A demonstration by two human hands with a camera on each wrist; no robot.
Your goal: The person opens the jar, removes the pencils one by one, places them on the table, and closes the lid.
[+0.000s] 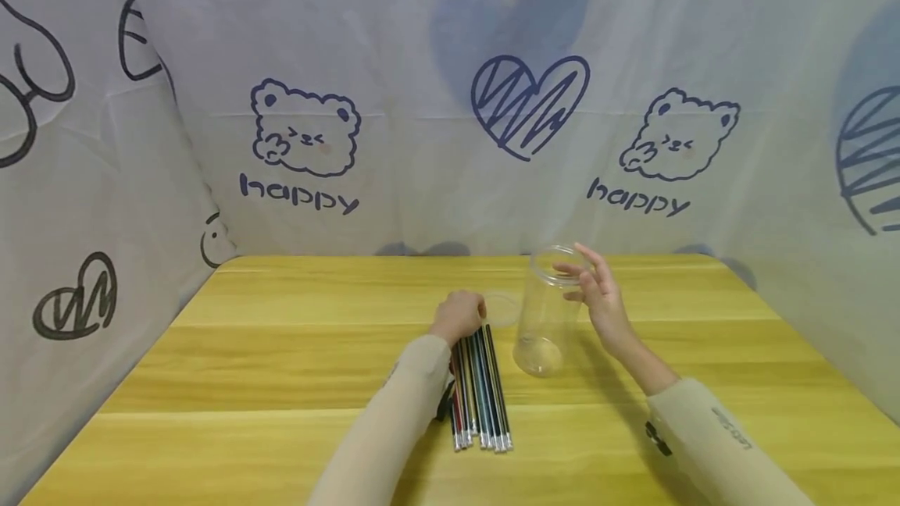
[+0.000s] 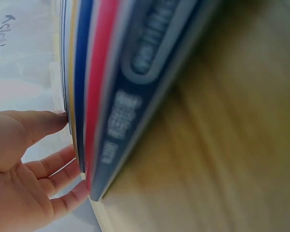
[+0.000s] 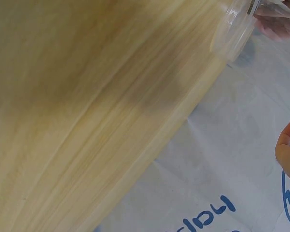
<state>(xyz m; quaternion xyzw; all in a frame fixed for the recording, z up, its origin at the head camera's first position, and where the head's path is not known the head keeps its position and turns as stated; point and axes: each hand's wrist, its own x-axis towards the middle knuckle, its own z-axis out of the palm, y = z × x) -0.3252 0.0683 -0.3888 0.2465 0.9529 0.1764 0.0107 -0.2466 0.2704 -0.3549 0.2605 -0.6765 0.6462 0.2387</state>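
Note:
A row of pencils [image 1: 482,385] in dark and coloured finishes lies on the table, silver ends toward me. My left hand [image 1: 460,314] bends over their far ends. In the left wrist view, its thumb [image 2: 43,124] and fingers [image 2: 58,169] are on either side of the pencil tips [image 2: 94,186]. To the right stands a tall clear jar [image 1: 544,326], upright and open at the top. My right hand [image 1: 603,303] is at its upper right side with spread fingers around the rim, some showing through the plastic. Only part of this hand [image 3: 289,154] appears in the right wrist view.
A clear round lid [image 1: 501,308] lies flat behind the pencils, left of the jar. The wooden table [image 1: 281,381] ends at a white printed cloth [image 1: 422,178] hung along the back and sides.

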